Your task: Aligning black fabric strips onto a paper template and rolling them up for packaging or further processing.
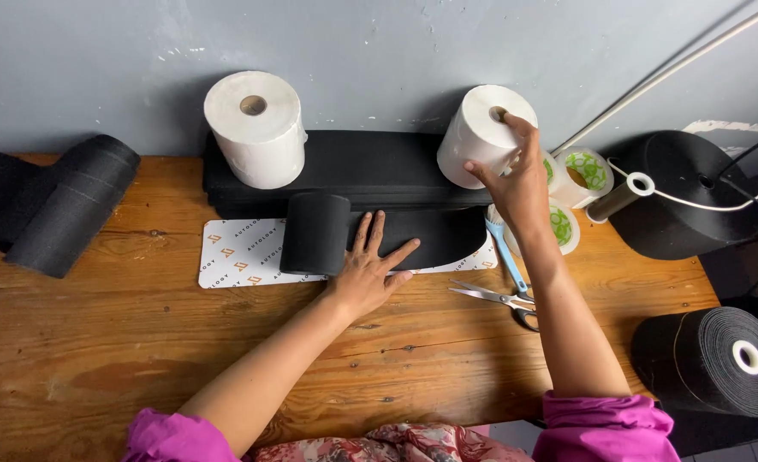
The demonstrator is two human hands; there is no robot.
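My left hand (370, 267) lies flat, fingers spread, on the unrolled end of a black fabric roll (315, 233) that rests across a white printed sheet (242, 252) on the wooden table (139, 342). My right hand (516, 175) reaches up and grips a white paper roll (480, 133) at its top, one finger in the core hole. That roll stands on a stack of black foam slabs (370, 167) against the wall. A second white paper roll (255, 127) stands on the stack's left end.
Scissors (494, 297) and a blue-handled tool (505, 257) lie right of my left hand. Tape rolls with green print (586, 171) sit by the right wrist. Large black rolls (687, 192) (713, 359) stand at the right, rolled dark fabric (71, 205) at the left.
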